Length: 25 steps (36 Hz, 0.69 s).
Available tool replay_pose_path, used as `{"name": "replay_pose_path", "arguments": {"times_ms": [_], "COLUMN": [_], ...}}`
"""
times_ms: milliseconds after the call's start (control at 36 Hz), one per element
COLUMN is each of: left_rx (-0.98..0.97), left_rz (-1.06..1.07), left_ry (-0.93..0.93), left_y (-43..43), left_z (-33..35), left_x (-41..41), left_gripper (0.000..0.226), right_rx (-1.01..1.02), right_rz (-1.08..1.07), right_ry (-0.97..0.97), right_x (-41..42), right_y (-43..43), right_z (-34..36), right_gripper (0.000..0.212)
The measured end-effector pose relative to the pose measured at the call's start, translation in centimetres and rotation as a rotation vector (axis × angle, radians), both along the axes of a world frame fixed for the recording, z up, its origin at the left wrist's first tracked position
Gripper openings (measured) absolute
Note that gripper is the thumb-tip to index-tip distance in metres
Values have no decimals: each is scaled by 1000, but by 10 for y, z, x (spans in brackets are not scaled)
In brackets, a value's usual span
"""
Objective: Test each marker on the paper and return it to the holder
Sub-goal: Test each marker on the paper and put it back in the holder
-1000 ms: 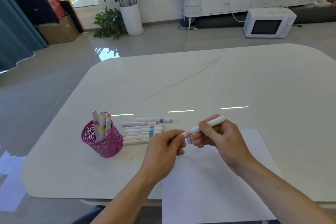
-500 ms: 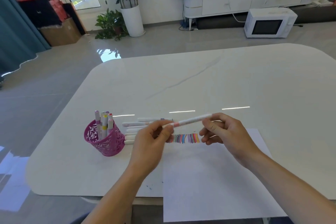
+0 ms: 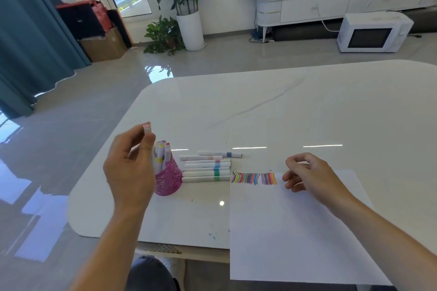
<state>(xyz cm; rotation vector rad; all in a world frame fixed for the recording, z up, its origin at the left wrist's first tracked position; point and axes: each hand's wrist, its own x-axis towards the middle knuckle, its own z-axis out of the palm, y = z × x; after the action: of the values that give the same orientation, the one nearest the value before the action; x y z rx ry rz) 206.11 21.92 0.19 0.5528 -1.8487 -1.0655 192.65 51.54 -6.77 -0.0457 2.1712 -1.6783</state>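
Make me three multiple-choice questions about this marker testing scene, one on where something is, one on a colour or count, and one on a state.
1. Where do the loose markers lie?
A. On the paper
B. On the table between holder and paper
C. On the floor

2. What colour is the holder?
A. Blue
B. Pink
C. Black

3. What is the left hand doing?
A. Resting flat
B. Holding a marker upright by the holder
C. Pressing the paper

Answers: 1 B, they lie side by side right of the holder, left of the paper. 2 B, its cut-out wall is pink. 3 B, the marker is pinched in its fingers.

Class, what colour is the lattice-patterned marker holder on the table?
Magenta pink; the marker holder shows best in the head view, partly behind the left hand.
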Motion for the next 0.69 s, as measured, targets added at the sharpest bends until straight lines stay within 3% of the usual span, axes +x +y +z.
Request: {"name": "replay_pose_path", "arguments": {"times_ms": [444,694], "left_rx": [-112,-170], "left_rz": [6,72], "left_ry": [-468,-561], "left_y": [-9,-11], "left_z": [-19,-25], "left_x": [-4,-7], "left_gripper": [9,15], "right_rx": [134,144], "right_rz": [31,31], "right_ry": [6,-5], "right_x": [-2,-2], "right_y": [3,3], "right_z": [-10,-12], "right_gripper": [9,7]}}
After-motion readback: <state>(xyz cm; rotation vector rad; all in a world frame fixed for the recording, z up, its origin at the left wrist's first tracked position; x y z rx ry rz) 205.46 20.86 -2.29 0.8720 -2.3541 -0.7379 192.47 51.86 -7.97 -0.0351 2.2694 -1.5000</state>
